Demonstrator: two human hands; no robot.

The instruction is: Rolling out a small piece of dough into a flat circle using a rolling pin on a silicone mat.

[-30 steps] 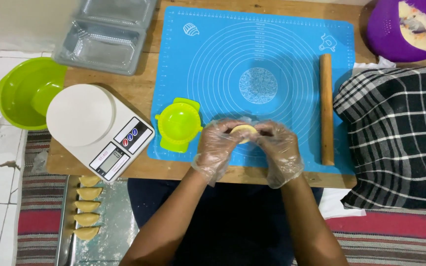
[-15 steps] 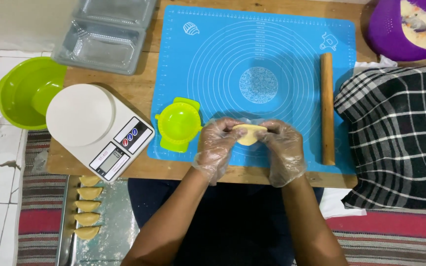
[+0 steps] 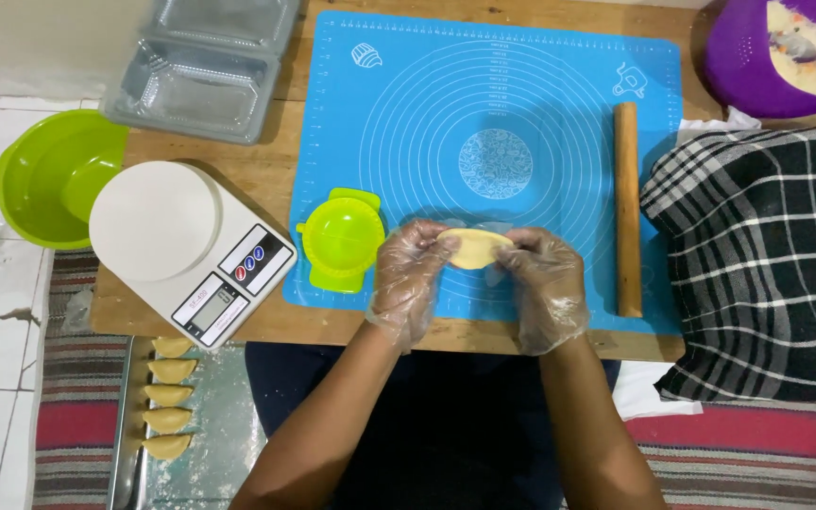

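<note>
Both my hands wear clear plastic gloves and hold a pale yellow folded piece of dough between them, just above the near edge of the blue silicone mat. My left hand pinches its left end, my right hand its right end. A lime green dumpling press lies closed on the mat right beside my left hand. A wooden rolling pin lies lengthwise on the mat to the right of my right hand.
A white kitchen scale sits at the left on the wooden board. A green bowl, clear plastic trays, a purple bowl and a checked cloth surround it. Several shaped dumplings lie on a metal tray below.
The dough has gone from a small round in my fingertips to a wider folded shape, and my hands have drawn slightly apart along it.
</note>
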